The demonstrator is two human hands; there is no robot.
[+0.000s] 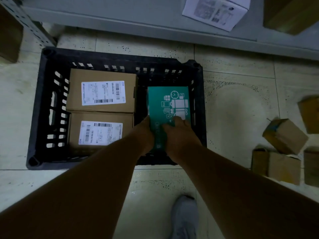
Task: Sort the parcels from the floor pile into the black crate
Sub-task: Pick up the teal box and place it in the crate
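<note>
Both my hands hold the teal printed cardboard box (168, 107).
My left hand (146, 133) and right hand (179, 133) grip it inside the black slotted plastic crate (41, 107), right of two brown labelled cartons (101, 90).

We take this for a parcel storeroom or sorting depot. A black slotted crate (37, 107) sits on a speckled tile floor (233, 118), holding brown cardboard boxes (101, 90) with printed barcode shipping labels (103, 93). More cardboard parcels (284, 137) lie loose on the floor to the right. Above, we see a grey metal shelf (138, 19) with a perforated upright (29, 26), carrying a white labelled box (217, 11).
</note>
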